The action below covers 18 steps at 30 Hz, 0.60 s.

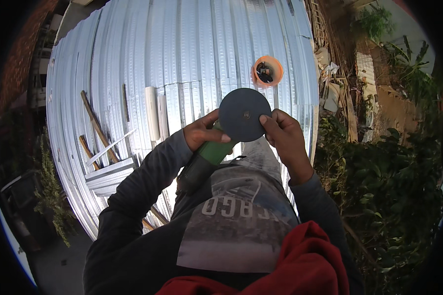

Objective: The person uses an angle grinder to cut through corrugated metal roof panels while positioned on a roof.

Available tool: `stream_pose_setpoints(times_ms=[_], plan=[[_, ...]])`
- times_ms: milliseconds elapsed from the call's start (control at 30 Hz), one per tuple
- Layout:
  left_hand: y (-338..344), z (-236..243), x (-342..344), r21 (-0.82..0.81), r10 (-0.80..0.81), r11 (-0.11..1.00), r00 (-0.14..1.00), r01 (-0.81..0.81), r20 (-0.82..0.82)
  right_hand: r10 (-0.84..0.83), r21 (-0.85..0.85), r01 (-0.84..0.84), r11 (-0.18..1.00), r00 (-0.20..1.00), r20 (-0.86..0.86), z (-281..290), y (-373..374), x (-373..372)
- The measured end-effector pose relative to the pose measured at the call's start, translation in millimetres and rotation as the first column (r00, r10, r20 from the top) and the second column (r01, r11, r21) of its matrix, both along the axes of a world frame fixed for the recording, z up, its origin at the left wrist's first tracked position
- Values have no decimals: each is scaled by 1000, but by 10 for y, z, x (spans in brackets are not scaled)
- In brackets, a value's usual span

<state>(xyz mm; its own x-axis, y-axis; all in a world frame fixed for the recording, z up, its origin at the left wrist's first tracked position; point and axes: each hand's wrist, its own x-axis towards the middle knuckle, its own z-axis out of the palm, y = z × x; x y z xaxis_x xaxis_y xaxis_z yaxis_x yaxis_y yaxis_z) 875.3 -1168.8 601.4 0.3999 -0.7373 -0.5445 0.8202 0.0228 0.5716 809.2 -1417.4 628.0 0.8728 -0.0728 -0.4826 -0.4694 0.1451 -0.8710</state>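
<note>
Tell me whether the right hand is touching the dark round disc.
Touching. The head view shows the right hand with its thumb tip overlapping the face of the dark round disc near its right edge, no gap visible.

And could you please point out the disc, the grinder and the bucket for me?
Disc (242, 116): head view, on its dark flat face, beside the centre.
Grinder (214, 153): head view, on its green body.
Bucket (277, 70): head view, on its inner wall.

A ribbed silver sheet-metal surface (182, 44) gleams brightly; dark-green leafy bushes (379, 182) grow right of it, grey ground (59, 268) lies lower left.
</note>
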Motion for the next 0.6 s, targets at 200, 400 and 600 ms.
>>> stream_pose_setpoints(times_ms=[200, 400, 600], plan=[[278, -96, -107, -54, -69, 996, 991, 76, 112, 82, -127, -81, 989, 997, -4, 155, 177, -80], [402, 31, -219, -61, -53, 996, 993, 60, 105, 43, -108, -52, 993, 995, -90, 329, 291, -335], [541, -135, -269, -103, 13, 995, 999, -8, 46, 467, -317, -449, 835, 884, -22, 80, 214, -1268]])
